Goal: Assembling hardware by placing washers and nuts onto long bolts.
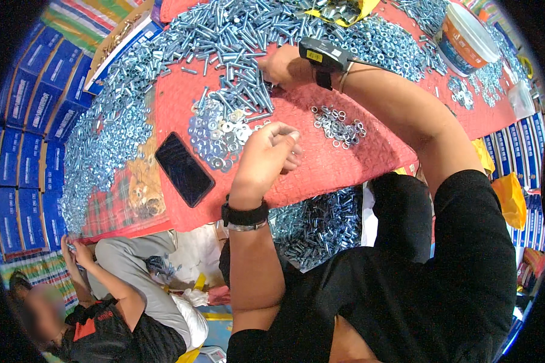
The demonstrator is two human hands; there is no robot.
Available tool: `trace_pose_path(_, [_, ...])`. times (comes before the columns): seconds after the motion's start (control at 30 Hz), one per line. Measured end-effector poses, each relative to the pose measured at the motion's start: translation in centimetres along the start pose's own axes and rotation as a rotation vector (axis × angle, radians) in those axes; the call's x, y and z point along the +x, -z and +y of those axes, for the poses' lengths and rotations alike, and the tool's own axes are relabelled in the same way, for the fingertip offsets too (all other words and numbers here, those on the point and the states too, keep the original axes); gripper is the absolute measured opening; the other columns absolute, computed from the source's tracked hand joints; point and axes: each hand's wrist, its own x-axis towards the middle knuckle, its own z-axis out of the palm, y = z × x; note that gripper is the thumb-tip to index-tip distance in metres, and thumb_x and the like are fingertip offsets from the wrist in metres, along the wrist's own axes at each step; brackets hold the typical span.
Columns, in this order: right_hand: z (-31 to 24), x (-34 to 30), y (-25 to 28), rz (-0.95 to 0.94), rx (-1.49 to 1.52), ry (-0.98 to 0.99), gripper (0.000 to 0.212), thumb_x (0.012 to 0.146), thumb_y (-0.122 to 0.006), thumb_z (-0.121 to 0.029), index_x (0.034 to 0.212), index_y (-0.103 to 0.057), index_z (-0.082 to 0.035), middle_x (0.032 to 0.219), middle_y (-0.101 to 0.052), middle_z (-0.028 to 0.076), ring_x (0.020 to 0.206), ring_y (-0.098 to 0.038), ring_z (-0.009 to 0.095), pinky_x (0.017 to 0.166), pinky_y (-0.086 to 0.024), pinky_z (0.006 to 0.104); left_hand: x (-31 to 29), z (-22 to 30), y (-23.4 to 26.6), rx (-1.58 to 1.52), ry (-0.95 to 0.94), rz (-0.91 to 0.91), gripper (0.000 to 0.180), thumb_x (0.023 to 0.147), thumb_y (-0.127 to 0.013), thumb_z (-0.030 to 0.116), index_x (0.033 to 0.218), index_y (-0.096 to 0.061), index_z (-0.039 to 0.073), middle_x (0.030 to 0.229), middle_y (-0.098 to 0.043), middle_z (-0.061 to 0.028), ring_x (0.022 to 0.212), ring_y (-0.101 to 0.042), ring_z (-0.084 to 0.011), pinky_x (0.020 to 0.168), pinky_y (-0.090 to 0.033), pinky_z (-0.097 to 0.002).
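1. Washers (220, 134) lie just right of the phone (184, 169) — probably for easy reach.
2. Left hand (269, 154), farther right: grip curled, cannot tell on what.
3. Right hand (288, 66), beyond, near bolts (254, 95) — grip hidden, cannot tell.

Cloth (333, 166): is spreading across the centre. Bolt heap (236, 30): is lying along the far side. Flat washers (215, 142): are lying before the heap, just left of the left hand (264, 158). Smartphone (184, 170): is lying left of the washers, nearer the cloth's edge. Ring washers (339, 128): are lying right of the left hand. Right hand (284, 68): is reaching the heap's near edge. Tub (460, 45): is standing far right, behind a cup (521, 101). Stacked cartons (9, 157): are standing far left.
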Motion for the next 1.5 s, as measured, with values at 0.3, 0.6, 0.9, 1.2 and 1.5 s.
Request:
trace_pose_path(0.3, [-0.4, -2.6, 1.0, 0.015, -0.108, 0.077, 0.027, 0.068, -0.068, -0.014, 0.093, -0.06, -0.006, 0.08, -0.063, 0.015, 0.072, -0.064, 0.034, 0.06, -0.052, 0.0426, 2.3, -2.1, -1.3, -0.899, -0.115, 0.125, 0.035, 0.094, -0.054, 0.019, 0.115, -0.046, -0.007, 0.115, -0.054, -0.0242, 0.109, -0.056, -0.0306, 0.095, -0.048, -0.0406])
trace_pose_path(0.6, [-4.9, -8.6, 4.8, 0.016, 0.219, 0.384, 0.021, 0.068, -0.067, -0.014, 0.085, -0.062, -0.004, 0.084, -0.057, 0.01, 0.075, -0.06, 0.032, 0.063, -0.049, 0.0412, 4.4, -3.0, -2.4, -1.248, 0.005, 0.06, 0.033, 0.098, -0.042, 0.028, 0.12, -0.049, 0.004, 0.12, -0.055, -0.0127, 0.104, -0.054, -0.0298, 0.098, -0.041, -0.0497])
trace_pose_path(0.9, [-3.8, -11.2, 4.2, 0.301, 0.853, 0.078, 0.02, 0.073, -0.071, -0.006, 0.092, -0.067, -0.002, 0.079, -0.063, 0.007, 0.072, -0.062, 0.017, 0.065, -0.05, 0.0285, 4.7, -2.6, -2.3, -1.296, -0.03, -0.049, 0.022, 0.095, -0.045, 0.01, 0.11, -0.053, -0.004, 0.112, -0.06, -0.0154, 0.107, -0.058, -0.0292, 0.094, -0.05, -0.0453])
trace_pose_path(1.2, [-2.9, -12.4, 2.5, 0.756, 1.045, -0.475, 0.013, 0.08, -0.065, -0.008, 0.09, -0.069, -0.001, 0.073, -0.066, 0.005, 0.064, -0.06, 0.009, 0.06, -0.05, 0.0253, 5.1, -2.0, -2.8, -1.16, -0.145, -0.043, 0.029, 0.087, -0.05, -0.005, 0.117, -0.051, -0.007, 0.108, -0.06, -0.0169, 0.096, -0.061, -0.0241, 0.084, -0.054, -0.0316])
trace_pose_path(1.5, [-5.8, -12.4, 1.6, 0.483, 1.518, -0.39, 0.014, 0.086, -0.061, -0.009, 0.094, -0.065, 0.001, 0.08, -0.066, 0.003, 0.067, -0.062, 0.009, 0.059, -0.049, 0.0232, 6.0, -1.7, -3.8, -1.191, -0.086, 0.233, 0.027, 0.091, -0.047, 0.002, 0.118, -0.05, 0.002, 0.107, -0.059, -0.0129, 0.095, -0.06, -0.0233, 0.088, -0.052, -0.0393])
